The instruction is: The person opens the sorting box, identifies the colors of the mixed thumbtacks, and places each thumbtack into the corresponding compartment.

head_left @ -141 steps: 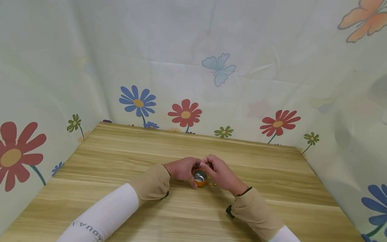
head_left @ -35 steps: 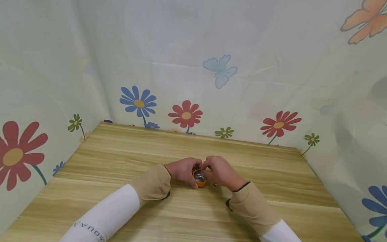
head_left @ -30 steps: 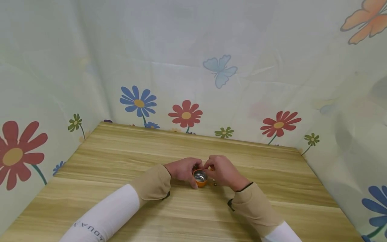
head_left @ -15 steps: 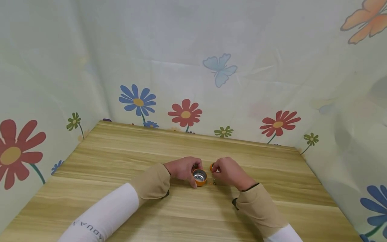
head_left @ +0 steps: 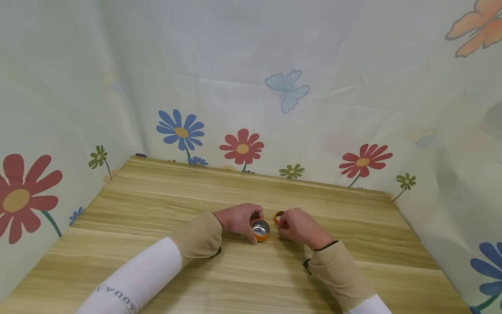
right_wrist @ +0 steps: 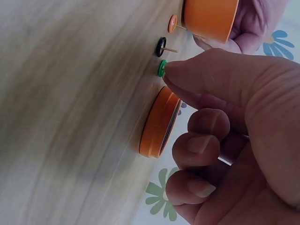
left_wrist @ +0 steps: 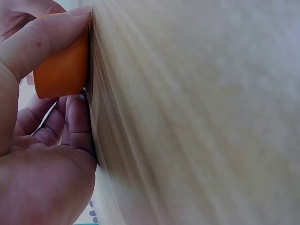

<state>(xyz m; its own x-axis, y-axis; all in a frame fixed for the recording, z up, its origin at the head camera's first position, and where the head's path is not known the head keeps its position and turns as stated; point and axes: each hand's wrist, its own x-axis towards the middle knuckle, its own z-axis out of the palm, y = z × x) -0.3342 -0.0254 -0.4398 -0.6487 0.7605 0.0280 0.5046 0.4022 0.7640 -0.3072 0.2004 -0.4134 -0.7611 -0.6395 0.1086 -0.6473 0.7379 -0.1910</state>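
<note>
My left hand (head_left: pixel 236 219) holds a small round orange tin (head_left: pixel 261 238) upright on the table, thumb in front and fingers curled behind. The tin's mouth faces up and its inside is silvery. In the right wrist view, my right hand (right_wrist: pixel 262 108) has thumb and index finger pinching a green thumbtack (right_wrist: pixel 161 68) at table level; its pin is hidden by the fingertips. Beside it a black thumbtack (right_wrist: pixel 161 47) and an orange thumbtack (right_wrist: pixel 172 23) lie point up, between the green one and the tin. Just past the right hand lies the orange lid (right_wrist: pixel 157 124).
The wood-grain table (head_left: pixel 188 192) is backed by a pale cloth (head_left: pixel 219 52) printed with flowers and butterflies, which also rises at both sides. Both hands work near the middle of the table.
My right hand has moved from the tin's rim to the right and down to the thumbtacks, uncovering the lid. The left hand and the tin have stayed in place.
</note>
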